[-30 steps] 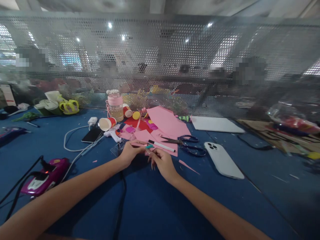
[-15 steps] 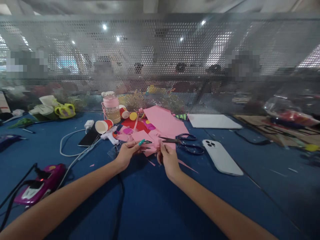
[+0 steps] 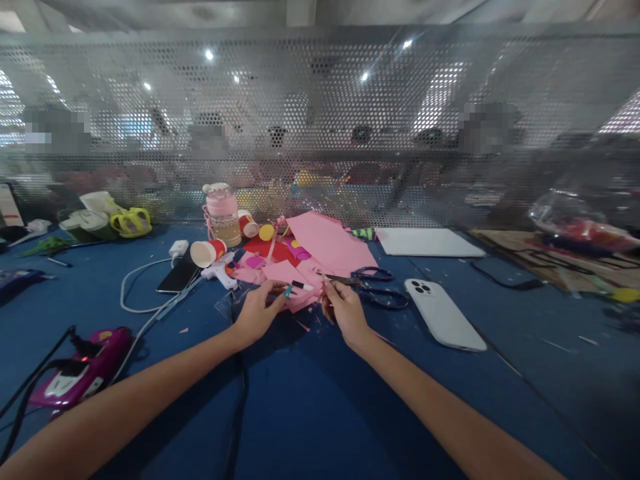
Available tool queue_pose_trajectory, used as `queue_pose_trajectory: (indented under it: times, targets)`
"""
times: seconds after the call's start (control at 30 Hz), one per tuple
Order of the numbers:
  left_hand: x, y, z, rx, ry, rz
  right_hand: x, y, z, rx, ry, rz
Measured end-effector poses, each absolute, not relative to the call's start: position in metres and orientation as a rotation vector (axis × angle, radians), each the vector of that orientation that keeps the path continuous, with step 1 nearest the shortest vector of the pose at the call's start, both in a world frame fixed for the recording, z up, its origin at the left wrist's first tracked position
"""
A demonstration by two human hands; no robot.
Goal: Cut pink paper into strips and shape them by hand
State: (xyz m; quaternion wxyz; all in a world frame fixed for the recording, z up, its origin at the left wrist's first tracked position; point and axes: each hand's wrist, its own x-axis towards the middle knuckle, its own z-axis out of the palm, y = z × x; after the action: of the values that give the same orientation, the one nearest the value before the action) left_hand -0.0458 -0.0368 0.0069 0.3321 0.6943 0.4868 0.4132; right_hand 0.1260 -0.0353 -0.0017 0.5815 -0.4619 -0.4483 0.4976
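Observation:
My left hand (image 3: 263, 308) is closed in a pinch at a small stick-like item (image 3: 301, 285), black and white, with a teal bit showing at the fingertips; its kind is unclear. Opposite it, my right hand (image 3: 347, 313) also pinches with its fingertips, and whatever lies between them is too small to make out. Pink paper pieces (image 3: 283, 272) lie under and behind both hands. Just beyond the right hand, dark-blue-handled scissors (image 3: 383, 297) rest on the table, their blades partly over the paper. A larger pink sheet (image 3: 333, 243) lies farther back.
A white phone (image 3: 445, 315) lies at the right. Left of the paper are a white glue gun (image 3: 220, 272), a paper cup (image 3: 204, 253), a pink-lidded bottle (image 3: 223, 213) and a dark phone (image 3: 174, 277). A purple power strip (image 3: 85, 367) with cables sits front left. A perforated metal screen (image 3: 320, 120) stands behind.
My left hand has turned, and the black-and-white item now shows pointing toward the right hand. My right hand has shifted slightly to the right.

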Motion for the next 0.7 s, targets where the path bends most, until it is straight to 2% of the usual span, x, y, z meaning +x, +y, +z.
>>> queue_pose_trajectory:
  times: [0.13,0.3,0.47,0.7]
  targets:
    - [-0.047,-0.042,0.011,2.034,1.251,1.147,0.124,-0.040,-0.001,-1.106,-1.219,1.138]
    - [-0.036,-0.045,0.013,1.783,0.964,0.858,0.116,-0.051,0.001,-1.059,-1.485,1.050]
    - [-0.028,-0.049,0.010,1.625,1.015,0.664,0.110,-0.060,0.003,-1.059,-1.555,0.889]
    - [-0.033,-0.047,0.011,1.681,1.112,0.770,0.108,-0.061,0.000,-1.071,-1.334,1.110]
